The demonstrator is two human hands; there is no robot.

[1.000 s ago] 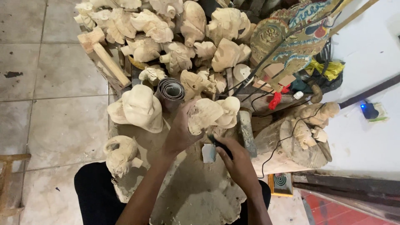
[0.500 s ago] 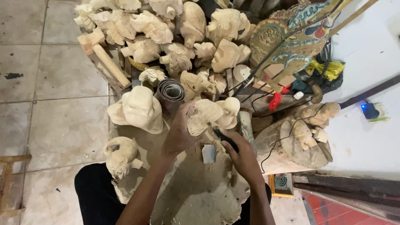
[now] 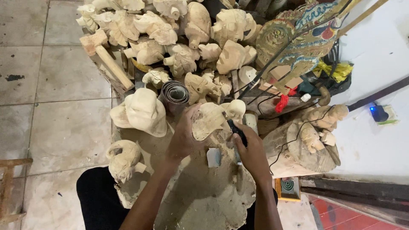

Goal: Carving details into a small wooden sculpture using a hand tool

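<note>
A: Item one, the left hand (image 3: 184, 140). State?

B: Closed around the carving (image 3: 209, 120), a pale unfinished wooden piece, held tilted above the middle of the work slab (image 3: 200, 200). Since half a second ago the carving has been kept in the same spot; only a slight turn of the wrist is noted.

A: Item two, the right hand (image 3: 251, 151)?

B: Wrapped about a dark-handled tool (image 3: 235, 132), its tip set against the carving's right edge. The hand has been drawn a little closer to the wood than a second ago, so cutting at that edge is judged to be under way, not finished.

A: Items about them?

B: A large pale carving (image 3: 142, 111) just left of the held piece; a smaller one (image 3: 124, 158) at the slab's left edge; a roll of sandpaper (image 3: 174, 93) behind the left hand; a small pale block (image 3: 213, 156) beneath the hands; a heap of rough carvings (image 3: 187, 38) along the far edge; a mallet (image 3: 106, 57) at the far left corner; a painted puppet (image 3: 294, 40) at the far right. These are recorded as unmoved.
</note>
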